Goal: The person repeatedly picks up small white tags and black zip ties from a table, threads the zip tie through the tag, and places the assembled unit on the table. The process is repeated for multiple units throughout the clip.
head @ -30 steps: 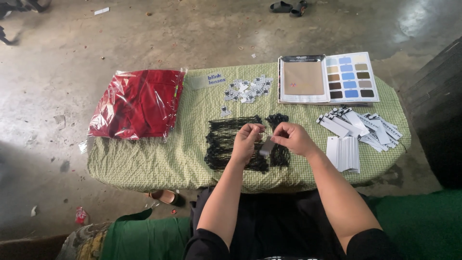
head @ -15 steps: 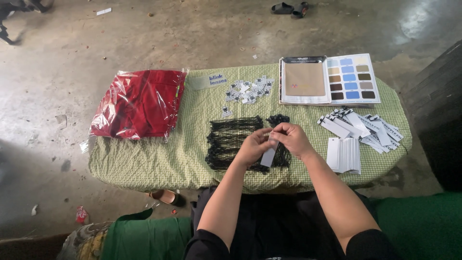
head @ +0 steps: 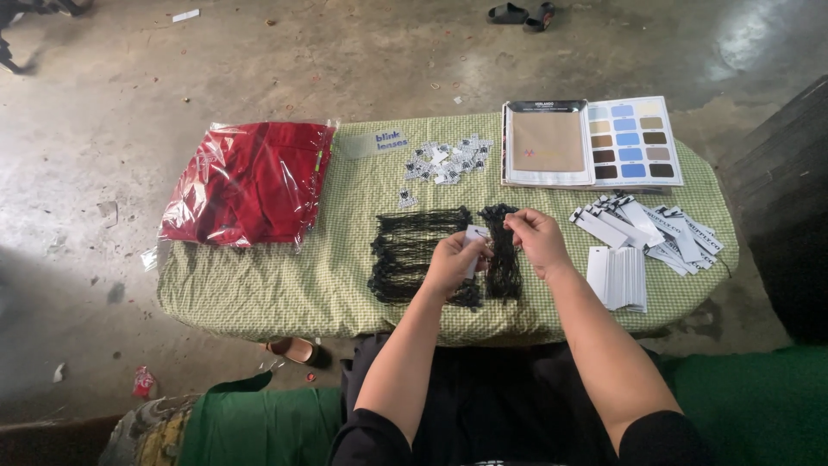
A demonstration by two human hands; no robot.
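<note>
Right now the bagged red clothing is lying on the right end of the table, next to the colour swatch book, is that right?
Not quite. The head view shows the bagged red clothing on the left end of the table; the colour swatch book lies at the far right.

Table cover (head: 285,293): woven cloth, green-white check, matt, slightly rumpled. Red garment pack (head: 250,181): red cloth inside clear plastic bag, glossy, crinkled, catching glare. Black strings (head: 414,255): thin cord, matt, tangled bundles. White tag (head: 473,242) between left hand (head: 453,263) and right hand (head: 539,242): paper card, smooth. Tag stacks (head: 621,276): white card, matt. Swatch book (head: 595,142): smooth card pages, faint sheen. Floor (head: 345,60): bare concrete, rough, stained.
</note>
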